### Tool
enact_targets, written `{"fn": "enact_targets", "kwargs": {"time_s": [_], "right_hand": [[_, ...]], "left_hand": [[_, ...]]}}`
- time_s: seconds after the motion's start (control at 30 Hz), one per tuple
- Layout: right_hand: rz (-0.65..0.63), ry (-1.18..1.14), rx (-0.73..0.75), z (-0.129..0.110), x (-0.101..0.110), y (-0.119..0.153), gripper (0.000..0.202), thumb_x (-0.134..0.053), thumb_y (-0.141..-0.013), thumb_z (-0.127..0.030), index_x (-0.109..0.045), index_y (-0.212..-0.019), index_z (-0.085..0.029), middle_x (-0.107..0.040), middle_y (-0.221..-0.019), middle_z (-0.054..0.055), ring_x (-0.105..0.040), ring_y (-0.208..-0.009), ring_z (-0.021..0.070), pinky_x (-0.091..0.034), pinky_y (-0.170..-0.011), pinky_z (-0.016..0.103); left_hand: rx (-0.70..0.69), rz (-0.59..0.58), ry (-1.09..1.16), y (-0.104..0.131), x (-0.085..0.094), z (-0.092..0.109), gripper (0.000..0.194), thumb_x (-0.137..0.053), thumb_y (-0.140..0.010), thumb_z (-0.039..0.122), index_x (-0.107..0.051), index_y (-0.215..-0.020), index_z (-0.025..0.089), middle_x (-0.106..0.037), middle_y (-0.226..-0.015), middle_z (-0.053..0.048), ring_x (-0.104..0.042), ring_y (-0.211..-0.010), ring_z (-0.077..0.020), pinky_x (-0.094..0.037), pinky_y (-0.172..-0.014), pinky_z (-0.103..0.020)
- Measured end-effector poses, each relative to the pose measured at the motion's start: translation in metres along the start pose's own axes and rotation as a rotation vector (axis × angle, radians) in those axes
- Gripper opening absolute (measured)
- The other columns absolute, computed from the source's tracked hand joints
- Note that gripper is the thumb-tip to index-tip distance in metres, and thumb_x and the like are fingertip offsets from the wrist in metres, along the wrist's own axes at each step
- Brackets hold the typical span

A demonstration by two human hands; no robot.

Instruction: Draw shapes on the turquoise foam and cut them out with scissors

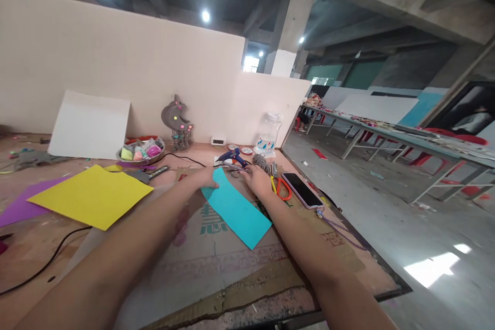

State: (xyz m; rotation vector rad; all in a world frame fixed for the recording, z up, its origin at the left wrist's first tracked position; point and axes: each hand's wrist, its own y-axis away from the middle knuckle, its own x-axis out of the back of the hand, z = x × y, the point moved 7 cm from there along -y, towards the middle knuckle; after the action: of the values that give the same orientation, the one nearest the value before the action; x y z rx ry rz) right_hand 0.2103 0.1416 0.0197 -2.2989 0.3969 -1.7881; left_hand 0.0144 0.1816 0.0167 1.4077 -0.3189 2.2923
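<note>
My left hand (209,179) is closed on the top end of a turquoise sheet (242,209), its thumb resting on the sheet. My right hand (257,179) is just right of the sheet's top end, fingers reaching toward thin grey pieces (232,166); whether it grips one is too small to tell. Beyond the hands lies a dark blue glue gun (234,156). Close to my right hand are a roll of grey twine (262,163) and orange-handled scissors (284,188). Under the sheet is printed cardboard (216,263).
Yellow (93,196) and purple (27,198) sheets lie left, near a basket of coloured clay packs (141,149). A phone (302,190) is at right. A plastic jar (268,134), a small clock (218,141) and a grey moon ornament (176,116) stand by the partition.
</note>
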Motion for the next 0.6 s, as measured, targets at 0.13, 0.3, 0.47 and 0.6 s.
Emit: {"fn": "enact_targets", "kwargs": {"time_s": [0.13, 0.3, 0.47, 0.6], "right_hand": [[-0.055, 0.073, -0.108, 0.043, 0.028, 0.008, 0.039, -0.054, -0.092, -0.034, -0.059, -0.126, -0.016, -0.063, -0.125, 0.019, -0.063, -0.110, 0.0297, -0.047, -0.086, 0.034], [-0.163, 0.111, -0.269, 0.090, 0.030, 0.017, 0.052, -0.062, -0.086, -0.036, -0.054, -0.130, -0.009, -0.061, -0.122, 0.027, -0.063, -0.110, 0.0377, -0.046, -0.088, 0.043], [-0.204, -0.026, -0.349, 0.091, 0.011, 0.010, 0.054, -0.073, -0.078, -0.022, -0.056, -0.127, -0.006, -0.064, -0.114, 0.026, -0.063, -0.109, 0.0383, -0.047, -0.090, 0.045], [-0.117, -0.258, -0.411, 0.090, 0.017, 0.010, 0.049, -0.068, -0.087, -0.030, -0.054, -0.131, -0.013, -0.062, -0.121, 0.016, -0.064, -0.104, 0.0281, -0.053, -0.088, 0.045]], "left_hand": [[0.039, 0.049, -0.042, 0.036, 0.020, -0.020, 0.025, -0.065, -0.071, 0.032, -0.066, -0.093, 0.018, -0.075, -0.093, -0.012, -0.068, -0.093, -0.0332, -0.050, -0.077, -0.037], [0.058, 0.078, 0.049, 0.082, 0.039, -0.035, 0.023, -0.044, -0.087, 0.034, -0.059, -0.096, 0.020, -0.064, -0.056, 0.000, -0.064, -0.054, -0.0214, -0.042, -0.053, -0.028], [-0.013, 0.313, 0.497, 0.111, 0.068, -0.027, 0.013, -0.052, -0.085, 0.035, -0.049, -0.086, 0.022, -0.053, -0.044, 0.008, -0.053, -0.041, -0.0134, -0.038, -0.048, -0.023], [-0.043, 0.497, 0.797, 0.120, 0.080, -0.029, 0.019, -0.057, -0.083, 0.035, -0.045, -0.087, 0.021, -0.053, -0.045, 0.008, -0.054, -0.042, -0.0127, -0.037, -0.046, -0.022]]}}
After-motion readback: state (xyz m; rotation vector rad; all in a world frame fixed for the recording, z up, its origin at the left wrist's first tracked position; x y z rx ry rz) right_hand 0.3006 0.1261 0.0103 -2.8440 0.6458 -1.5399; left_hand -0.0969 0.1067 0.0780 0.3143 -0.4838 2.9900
